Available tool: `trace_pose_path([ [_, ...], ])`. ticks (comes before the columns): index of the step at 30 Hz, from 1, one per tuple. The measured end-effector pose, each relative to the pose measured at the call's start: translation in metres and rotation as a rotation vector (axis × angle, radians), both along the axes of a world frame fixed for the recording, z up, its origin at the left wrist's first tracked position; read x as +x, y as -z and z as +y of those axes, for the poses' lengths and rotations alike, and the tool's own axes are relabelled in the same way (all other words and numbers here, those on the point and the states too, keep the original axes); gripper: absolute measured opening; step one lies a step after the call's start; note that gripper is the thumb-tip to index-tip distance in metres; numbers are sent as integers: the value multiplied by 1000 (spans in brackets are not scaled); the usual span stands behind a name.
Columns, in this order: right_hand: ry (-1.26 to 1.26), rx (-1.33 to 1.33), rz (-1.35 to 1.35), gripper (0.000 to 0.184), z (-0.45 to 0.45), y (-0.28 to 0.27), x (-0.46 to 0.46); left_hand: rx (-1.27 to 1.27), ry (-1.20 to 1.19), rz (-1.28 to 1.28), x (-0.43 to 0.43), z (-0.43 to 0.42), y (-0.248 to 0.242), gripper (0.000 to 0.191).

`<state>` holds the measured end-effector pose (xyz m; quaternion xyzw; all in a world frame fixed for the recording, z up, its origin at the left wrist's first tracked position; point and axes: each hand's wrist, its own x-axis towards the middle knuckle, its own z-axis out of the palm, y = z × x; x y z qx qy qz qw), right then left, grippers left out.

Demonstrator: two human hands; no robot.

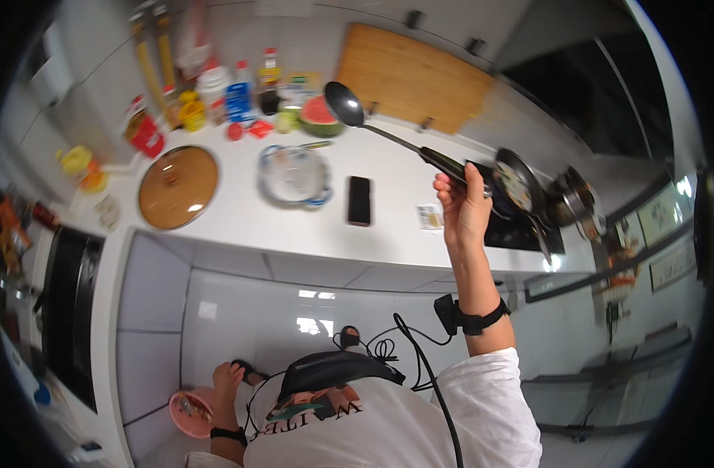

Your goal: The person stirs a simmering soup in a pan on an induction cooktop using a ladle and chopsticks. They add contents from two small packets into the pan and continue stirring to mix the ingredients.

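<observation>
My right hand [465, 202] grips the black handle of a metal ladle [392, 137], raised over the white counter. The ladle's bowl points up and left, in front of the cut watermelon [321, 117] and the wooden cutting board [412, 76] in the view. A frying pan [518, 178] with food in it stands on the black cooktop [503, 231], just right of this hand. My left hand [227, 377] hangs low by my body, above the pink bin, its fingers partly curled; whether it holds anything I cannot tell.
A phone [360, 200], a blue-rimmed dish [294, 175], a small packet [430, 216] and a round glass lid [179, 187] lie on the counter. Bottles and jars line the wall. A metal pot [570, 196] stands right of the pan. A black cable [427, 368] hangs near my right arm.
</observation>
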<state>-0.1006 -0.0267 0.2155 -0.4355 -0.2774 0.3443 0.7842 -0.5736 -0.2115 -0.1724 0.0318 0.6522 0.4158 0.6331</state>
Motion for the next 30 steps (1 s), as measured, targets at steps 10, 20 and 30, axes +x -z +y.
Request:
trace_pose_path([
  [10,697,-85,45,26,-78,45,356,-66,326,-83,199,68,-36,41],
  [20,920,-396,-29,23,-40,125,468,-109,545,-42,283,169,-37,34],
  [30,842,-769,-1132,30,-57,105,520,-50,482,28,333,167,-37,34],
])
